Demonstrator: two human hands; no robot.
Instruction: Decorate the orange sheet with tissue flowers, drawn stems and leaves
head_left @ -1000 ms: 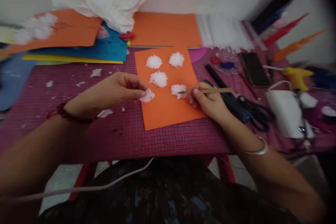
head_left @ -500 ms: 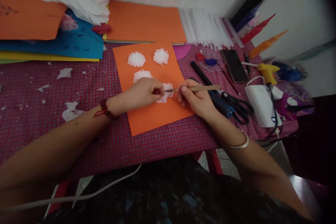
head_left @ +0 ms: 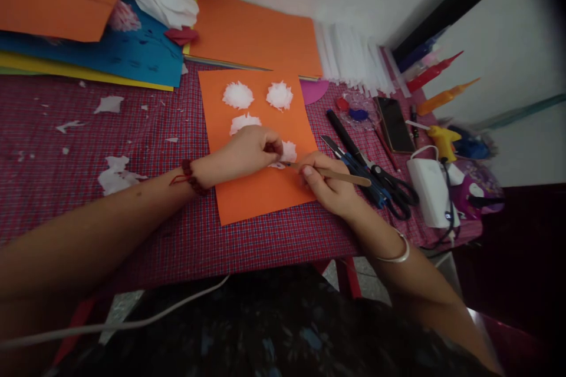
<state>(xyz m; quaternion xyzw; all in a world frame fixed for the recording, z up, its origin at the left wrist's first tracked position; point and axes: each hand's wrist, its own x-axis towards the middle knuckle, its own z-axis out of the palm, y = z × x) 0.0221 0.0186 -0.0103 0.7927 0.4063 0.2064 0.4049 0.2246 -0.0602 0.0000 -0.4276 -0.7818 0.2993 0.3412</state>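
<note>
An orange sheet of paper (head_left: 247,200) lies on the table, bearing several white frayed paper tufts; one tuft (head_left: 237,95) is at its upper left and another (head_left: 279,95) at its upper right. My left hand (head_left: 247,150) reaches over the sheet, thumb and fingers pinched together at the edge of the lower right tuft (head_left: 289,151). What the pinch holds is too small to make out. My right hand (head_left: 329,182) is closed around a flat wooden craft stick (head_left: 347,177). Its dark tip points left, close to my left fingertips and that tuft.
Right of the sheet lie a cutter (head_left: 354,165), black scissors (head_left: 395,185), a phone (head_left: 395,123) and a white power bank (head_left: 431,185). White paper strips (head_left: 354,59) lie at the back. Paper scraps (head_left: 117,175) are on the left, below stacked coloured sheets (head_left: 150,59).
The craft stick now slants more, its outer end lower, and my right hand sits slightly lower. My left hand stays pinched at the tuft. The whole view has shifted and tilted a little.
</note>
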